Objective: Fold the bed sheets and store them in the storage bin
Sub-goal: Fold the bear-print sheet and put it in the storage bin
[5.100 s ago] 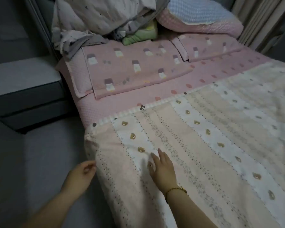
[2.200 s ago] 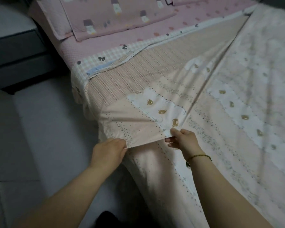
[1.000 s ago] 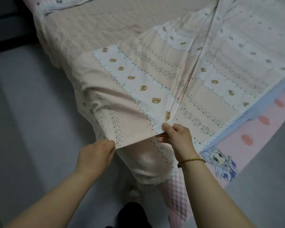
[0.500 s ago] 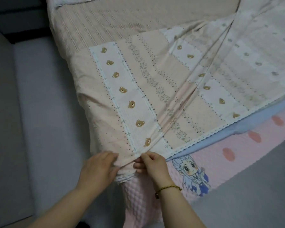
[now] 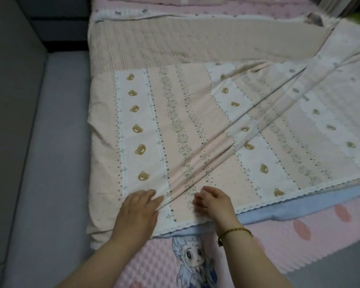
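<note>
Head view, bed sheet (image 5: pixel 185 121): bear-print, folded back on itself across mid-frame; its right part is cut off by the frame edge.
Ridge (image 5: pixel 247 125): a bunched fold running from lower centre to upper right.
Left hand (image 5: pixel 137 210): lower centre, flat on the sheet, fingers straight beside the ridge's lower end.
Right hand (image 5: pixel 213 204): just right of it, fingers curled and blurred; whether they pinch cloth, I cannot tell.
Bracelet (image 5: pixel 235 230): on the right wrist.
Pink pad (image 5: pixel 299 235): bottom right, under the sheet's lace edge.
</note>
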The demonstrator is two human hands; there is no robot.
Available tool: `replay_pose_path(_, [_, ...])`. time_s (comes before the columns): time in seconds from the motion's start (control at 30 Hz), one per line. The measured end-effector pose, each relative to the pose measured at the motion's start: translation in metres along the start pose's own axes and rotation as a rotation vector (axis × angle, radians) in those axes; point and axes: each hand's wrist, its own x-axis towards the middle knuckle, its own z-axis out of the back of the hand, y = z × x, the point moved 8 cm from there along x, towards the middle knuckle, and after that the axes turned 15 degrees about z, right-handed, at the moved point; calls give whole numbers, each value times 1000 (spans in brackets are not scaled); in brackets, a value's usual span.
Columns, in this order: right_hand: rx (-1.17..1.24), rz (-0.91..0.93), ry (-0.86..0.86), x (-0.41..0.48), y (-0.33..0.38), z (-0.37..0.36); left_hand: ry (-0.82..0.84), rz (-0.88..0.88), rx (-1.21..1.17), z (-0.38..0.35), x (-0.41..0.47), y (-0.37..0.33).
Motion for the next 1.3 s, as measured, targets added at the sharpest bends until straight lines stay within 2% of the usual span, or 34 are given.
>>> replay_pose_path(0.13, [29, -28, -33, 35, 18, 9, 115, -59, 17, -27, 31, -34])
replay_pose_path(0.27, [-118, -22, -79, 85, 28, 18, 161, -7, 31, -42, 54, -43])
replay_pose_path(0.37, [-234, 11, -138, 106, 37, 30, 105, 13, 28, -43, 61, -42])
replay_pose_path(0.5, [-252, 26, -176, 132, 47, 44, 29, 23, 0, -40, 65, -52])
replay_pose_path(0.57, [-305, 25, -160, 149, 54, 57, -3, 31, -7, -36, 74, -62])
replay_pose_path(0.67, [-421, 43, -115, 166, 66, 85, 37, 52, -28, -29, 86, -73])
replay_pose_path(0.73, [-405, 62, -43, 167, 72, 102, 75, 89, -6, -22, 81, -81])
replay_pose_path(0.8, [-349, 96, 28, 150, 80, 118, 42, 99, 19, -12, 65, -93])
replay_pose_path(0.9, [-238, 176, -24, 108, 87, 154, -7, 154, -19, -2, 37, -114])
replay_pose_path(0.97, [-209, 141, -68, 84, 71, 179, -13, 209, -26, -9, 21, -125])
replay_pose_path(1.13, [-287, -86, 79, 83, 16, 193, -105, 307, 9, -40, -2, -131])
replay_pose_path(1.3, [-239, -62, 98, 109, 34, 183, -91, 414, 166, -62, 2, -144])
